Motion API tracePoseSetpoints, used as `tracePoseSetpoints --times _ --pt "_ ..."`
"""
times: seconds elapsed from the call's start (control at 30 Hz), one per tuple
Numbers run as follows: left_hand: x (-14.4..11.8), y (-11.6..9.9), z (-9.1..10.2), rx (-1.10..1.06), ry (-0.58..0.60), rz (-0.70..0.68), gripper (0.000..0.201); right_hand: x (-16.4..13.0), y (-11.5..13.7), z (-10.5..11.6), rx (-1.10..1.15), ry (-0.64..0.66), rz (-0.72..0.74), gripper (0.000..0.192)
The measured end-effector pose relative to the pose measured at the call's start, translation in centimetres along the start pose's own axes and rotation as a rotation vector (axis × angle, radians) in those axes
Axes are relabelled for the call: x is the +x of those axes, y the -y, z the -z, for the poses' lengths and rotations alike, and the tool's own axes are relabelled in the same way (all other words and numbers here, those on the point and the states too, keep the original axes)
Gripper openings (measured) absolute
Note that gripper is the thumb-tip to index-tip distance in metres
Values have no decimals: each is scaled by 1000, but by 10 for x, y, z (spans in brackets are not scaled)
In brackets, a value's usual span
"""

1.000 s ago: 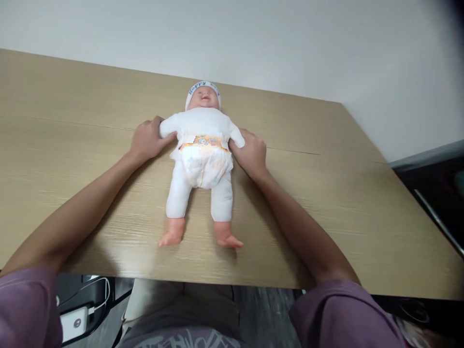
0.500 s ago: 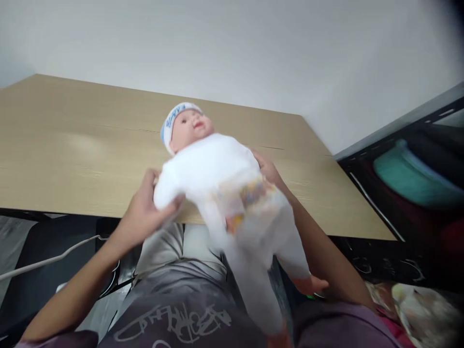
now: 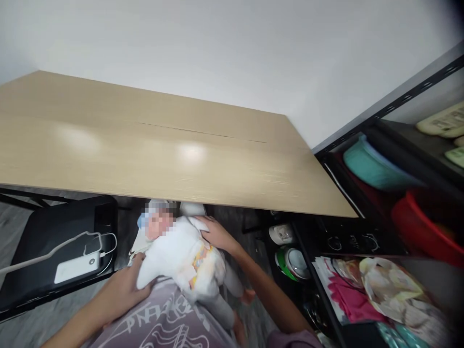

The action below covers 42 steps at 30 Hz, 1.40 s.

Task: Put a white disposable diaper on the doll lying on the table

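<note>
Hands point(image 3: 213, 233) around soft white doll point(image 3: 181, 258)

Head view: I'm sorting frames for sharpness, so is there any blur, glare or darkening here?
Head view: the doll and both hands, left hand and right hand, look soft with motion blur; two pale glare patches sit on the wooden table; the top right corner darkens; the shelf edges bow from lens distortion.

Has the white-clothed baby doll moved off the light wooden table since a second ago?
Yes. The white-clothed baby doll has come off the light wooden table toward the person, now below its near edge over the lap, held by the left hand and right hand.
</note>
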<state>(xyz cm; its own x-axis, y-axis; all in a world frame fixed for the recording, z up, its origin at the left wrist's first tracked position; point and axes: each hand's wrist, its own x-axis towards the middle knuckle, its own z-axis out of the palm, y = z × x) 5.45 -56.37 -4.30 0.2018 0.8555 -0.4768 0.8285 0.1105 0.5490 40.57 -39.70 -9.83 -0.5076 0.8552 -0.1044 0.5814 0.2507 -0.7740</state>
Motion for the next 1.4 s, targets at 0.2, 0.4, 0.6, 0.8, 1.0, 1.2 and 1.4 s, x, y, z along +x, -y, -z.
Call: tracePoseSetpoints --times 0.2,0.4,0.6,0.8,1.0,1.2,1.4 --pt "6 9 2 231 -256 -135 73 -22 -12 5 132 -32 -27 29" --pt "42 -61 33 40 -178 -577 61 -51 2 1 248 -42 -81 26" --pt "94 -94 20 -17 89 -785 28 -33 -29 -6 149 -256 -131 32" --pt "104 -93 18 -85 89 -750 21 -28 -28 4 94 -297 -110 25" --pt "78 -80 53 -157 286 -686 19 -37 46 10 65 62 242 28" --pt "65 -67 65 -211 536 -654 27 -96 59 53 161 165 -147 49" --pt "136 -142 7 170 200 -841 38 -143 37 28 136 247 -427 35"
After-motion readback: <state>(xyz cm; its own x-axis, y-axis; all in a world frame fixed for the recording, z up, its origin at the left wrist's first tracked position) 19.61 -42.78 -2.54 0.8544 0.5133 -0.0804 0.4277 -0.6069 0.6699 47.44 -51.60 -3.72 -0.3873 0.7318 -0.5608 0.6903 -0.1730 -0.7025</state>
